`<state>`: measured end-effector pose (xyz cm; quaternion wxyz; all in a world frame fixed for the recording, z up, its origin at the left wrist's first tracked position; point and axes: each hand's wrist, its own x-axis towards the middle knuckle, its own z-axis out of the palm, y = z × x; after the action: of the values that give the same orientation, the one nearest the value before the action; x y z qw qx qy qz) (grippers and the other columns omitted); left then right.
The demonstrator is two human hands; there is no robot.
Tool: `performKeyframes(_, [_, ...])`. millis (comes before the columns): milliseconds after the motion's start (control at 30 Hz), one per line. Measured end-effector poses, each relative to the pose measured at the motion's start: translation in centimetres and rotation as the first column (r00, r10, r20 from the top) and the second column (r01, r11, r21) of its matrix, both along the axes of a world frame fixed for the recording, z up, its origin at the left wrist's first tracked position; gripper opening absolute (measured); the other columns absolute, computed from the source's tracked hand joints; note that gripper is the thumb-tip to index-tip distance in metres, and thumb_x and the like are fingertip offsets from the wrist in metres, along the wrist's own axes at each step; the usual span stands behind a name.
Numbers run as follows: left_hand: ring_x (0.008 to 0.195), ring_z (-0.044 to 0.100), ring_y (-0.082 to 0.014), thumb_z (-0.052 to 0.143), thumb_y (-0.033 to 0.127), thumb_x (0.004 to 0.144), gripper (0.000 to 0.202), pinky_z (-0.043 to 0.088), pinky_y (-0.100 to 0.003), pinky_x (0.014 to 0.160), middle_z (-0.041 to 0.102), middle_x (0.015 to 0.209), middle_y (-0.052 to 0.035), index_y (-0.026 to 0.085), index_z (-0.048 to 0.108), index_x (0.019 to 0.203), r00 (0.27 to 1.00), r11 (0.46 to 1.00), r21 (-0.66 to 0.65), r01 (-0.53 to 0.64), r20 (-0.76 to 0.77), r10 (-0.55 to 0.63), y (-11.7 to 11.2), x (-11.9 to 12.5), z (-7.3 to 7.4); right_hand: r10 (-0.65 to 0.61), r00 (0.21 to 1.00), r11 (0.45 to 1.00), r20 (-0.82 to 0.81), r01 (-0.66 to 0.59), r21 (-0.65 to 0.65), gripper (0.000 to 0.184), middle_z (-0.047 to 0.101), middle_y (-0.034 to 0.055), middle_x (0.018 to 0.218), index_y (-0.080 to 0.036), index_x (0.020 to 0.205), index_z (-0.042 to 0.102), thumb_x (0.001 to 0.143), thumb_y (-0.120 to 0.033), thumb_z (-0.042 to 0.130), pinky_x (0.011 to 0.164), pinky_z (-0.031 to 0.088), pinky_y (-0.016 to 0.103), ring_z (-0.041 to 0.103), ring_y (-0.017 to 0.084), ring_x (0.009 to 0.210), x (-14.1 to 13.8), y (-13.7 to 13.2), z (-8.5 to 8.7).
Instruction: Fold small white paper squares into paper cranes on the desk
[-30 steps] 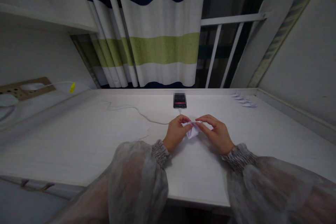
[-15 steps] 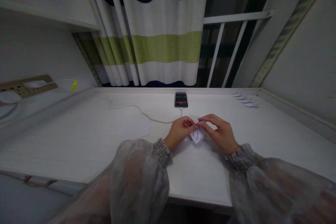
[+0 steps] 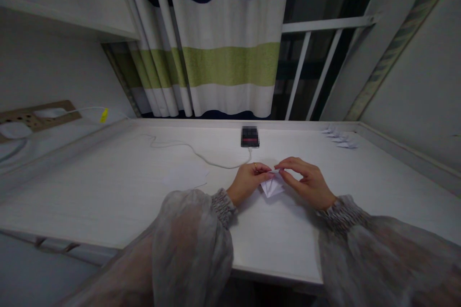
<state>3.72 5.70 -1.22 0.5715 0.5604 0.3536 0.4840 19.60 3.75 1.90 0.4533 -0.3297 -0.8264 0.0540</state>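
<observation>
A small folded piece of white paper [image 3: 272,185] rests on the white desk [image 3: 126,192] between my hands. My left hand [image 3: 248,181], a ring on one finger, pinches the paper's upper left edge with closed fingertips. From the other side my right hand [image 3: 306,182] pinches the top edge, its fingers curled over the paper. Both wrists lie on the desk in sheer grey sleeves.
A dark phone [image 3: 249,136] lies just beyond my hands, with a white cable [image 3: 187,148] running left towards a power strip [image 3: 32,117]. Several small folded paper pieces [image 3: 338,138] sit at the far right corner. A flat white sheet [image 3: 185,177] lies left of my hands.
The paper has turned from a flat edge-on hold to a pointed shape lying between my fingertips. Both hands stay pinched on it and have shifted slightly right.
</observation>
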Motion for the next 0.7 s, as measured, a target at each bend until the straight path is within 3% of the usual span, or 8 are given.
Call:
performKeyframes(333, [0.055, 0.049, -0.007, 0.069, 0.025, 0.055, 0.017, 0.037, -0.021, 0.057, 0.059, 0.059, 0.0013, 0.012, 0.064, 0.065, 0.999, 1.0, -0.023, 0.016, -0.043, -0.017, -0.35, -0.06, 0.55, 0.001, 0.999, 0.994, 0.049, -0.007, 0.106, 0.009, 0.064, 0.0046, 0.074, -0.02, 0.078, 0.062, 0.075, -0.02, 0.053, 0.069, 0.046, 0.034, 0.058, 0.017, 0.072, 0.45, 0.28, -0.09])
performKeyframes(567, [0.055, 0.05, -0.0073, 0.07, 0.028, 0.053, 0.022, 0.038, -0.022, 0.058, 0.06, 0.06, 0.0005, 0.011, 0.064, 0.067, 0.997, 0.998, -0.023, 0.06, -0.042, -0.061, -0.29, -0.16, 0.28, 0.014, 0.979, 0.98, 0.202, -0.053, 0.191, 0.013, 0.064, 0.0046, 0.076, -0.022, 0.084, 0.062, 0.074, -0.021, 0.054, 0.07, 0.044, 0.037, 0.056, 0.018, 0.073, 0.9, 0.17, 0.61])
performKeyframes(700, [0.054, 0.049, -0.0068, 0.072, 0.029, 0.051, 0.025, 0.037, -0.021, 0.056, 0.059, 0.059, 0.001, 0.012, 0.063, 0.067, 0.998, 0.998, -0.052, 0.048, -0.034, -0.05, -0.29, -0.09, 0.15, 0.031, 0.981, 0.979, 0.191, -0.068, 0.192, 0.012, 0.064, 0.0043, 0.074, -0.021, 0.083, 0.062, 0.075, -0.018, 0.053, 0.071, 0.044, 0.036, 0.056, 0.017, 0.072, 0.96, 0.16, 0.63])
